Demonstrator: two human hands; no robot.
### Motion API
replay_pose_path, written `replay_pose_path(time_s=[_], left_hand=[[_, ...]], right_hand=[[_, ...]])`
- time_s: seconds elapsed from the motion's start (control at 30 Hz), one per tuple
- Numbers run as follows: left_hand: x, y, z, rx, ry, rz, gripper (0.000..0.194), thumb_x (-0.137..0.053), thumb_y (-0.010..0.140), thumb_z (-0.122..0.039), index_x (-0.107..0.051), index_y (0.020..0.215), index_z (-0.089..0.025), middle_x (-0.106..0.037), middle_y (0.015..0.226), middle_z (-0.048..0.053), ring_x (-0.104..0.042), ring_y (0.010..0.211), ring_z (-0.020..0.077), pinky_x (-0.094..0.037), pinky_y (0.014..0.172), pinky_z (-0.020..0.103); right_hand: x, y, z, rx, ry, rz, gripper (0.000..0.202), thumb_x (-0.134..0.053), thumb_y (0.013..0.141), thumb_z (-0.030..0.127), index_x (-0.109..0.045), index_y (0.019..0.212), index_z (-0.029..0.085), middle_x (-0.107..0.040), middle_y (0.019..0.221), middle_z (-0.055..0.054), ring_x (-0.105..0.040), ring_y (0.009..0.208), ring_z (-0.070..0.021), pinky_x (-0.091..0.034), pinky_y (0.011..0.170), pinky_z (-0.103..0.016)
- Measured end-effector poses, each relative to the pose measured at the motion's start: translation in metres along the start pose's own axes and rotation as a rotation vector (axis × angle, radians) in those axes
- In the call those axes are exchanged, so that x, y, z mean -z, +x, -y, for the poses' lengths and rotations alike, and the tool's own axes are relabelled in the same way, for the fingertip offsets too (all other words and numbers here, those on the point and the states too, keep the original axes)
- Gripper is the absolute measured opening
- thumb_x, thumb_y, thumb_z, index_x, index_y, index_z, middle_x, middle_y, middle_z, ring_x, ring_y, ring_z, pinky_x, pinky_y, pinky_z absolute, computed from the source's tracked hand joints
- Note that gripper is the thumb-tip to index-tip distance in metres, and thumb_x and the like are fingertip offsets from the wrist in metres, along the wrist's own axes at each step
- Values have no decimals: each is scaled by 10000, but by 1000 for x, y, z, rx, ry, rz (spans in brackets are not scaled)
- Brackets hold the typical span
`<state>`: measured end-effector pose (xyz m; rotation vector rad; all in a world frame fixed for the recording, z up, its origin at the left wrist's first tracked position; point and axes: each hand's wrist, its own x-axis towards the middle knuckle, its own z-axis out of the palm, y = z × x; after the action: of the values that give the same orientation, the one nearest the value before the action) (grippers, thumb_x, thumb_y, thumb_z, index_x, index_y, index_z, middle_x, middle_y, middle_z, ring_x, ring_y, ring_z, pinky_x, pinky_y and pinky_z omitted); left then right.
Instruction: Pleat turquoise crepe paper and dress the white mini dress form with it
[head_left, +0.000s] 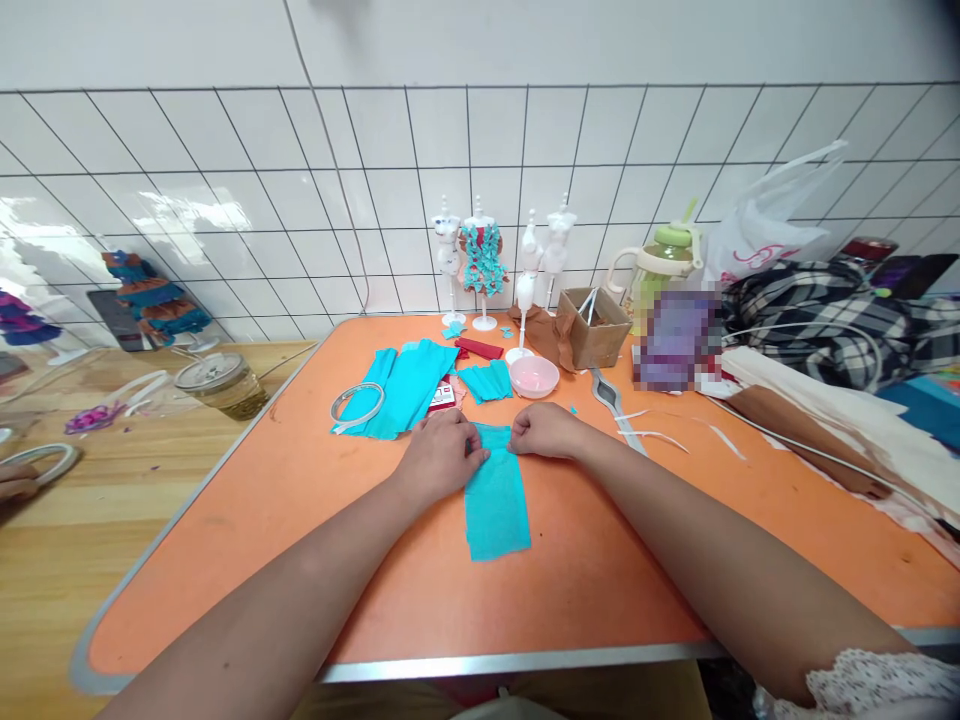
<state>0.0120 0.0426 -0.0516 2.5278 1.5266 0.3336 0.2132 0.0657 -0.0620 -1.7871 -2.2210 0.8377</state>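
Strip [498,505] of bright turquoise material, thin and faintly wrinkled, roughly rectangular, with a crease or fold running across its far end and a slightly uneven near edge. I can't tell whether it is cloth or crepe paper. It lies flat on the orange table [600,580], its far end between the two hands and the rest reaching out on the near side of them. The left hand [448,447] has its thumb and fingers drawn together on the left edge; the right hand [546,432] pinches narrowly at the right edge. Beyond the left hand lie larger turquoise pieces [420,370] under a white ring [356,423]; a pink bowl [536,393] sits just beyond the right hand. The curled fingers cover parts of the far end, so the exact grip is hard to make out. Farther off, beyond the right hand, one object [679,340] is masked by coarse squares, and another person's hand [16,486], well to the left, is cut off
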Motion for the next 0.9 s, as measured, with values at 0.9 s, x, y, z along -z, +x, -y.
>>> replay_pose_path(time_s=[0.9], left_hand=[[-6,7,16,274,-137,1,336,-660,674,-520,-643,923,-296,-536,1176,44,-449,1139,322,-331,920,489]], right_hand=[[-1,-13,-9,-3,192,-60,224,-589,769,427,-546,804,211,-582,702,30,-497,566,-95,-308,481,-206]])
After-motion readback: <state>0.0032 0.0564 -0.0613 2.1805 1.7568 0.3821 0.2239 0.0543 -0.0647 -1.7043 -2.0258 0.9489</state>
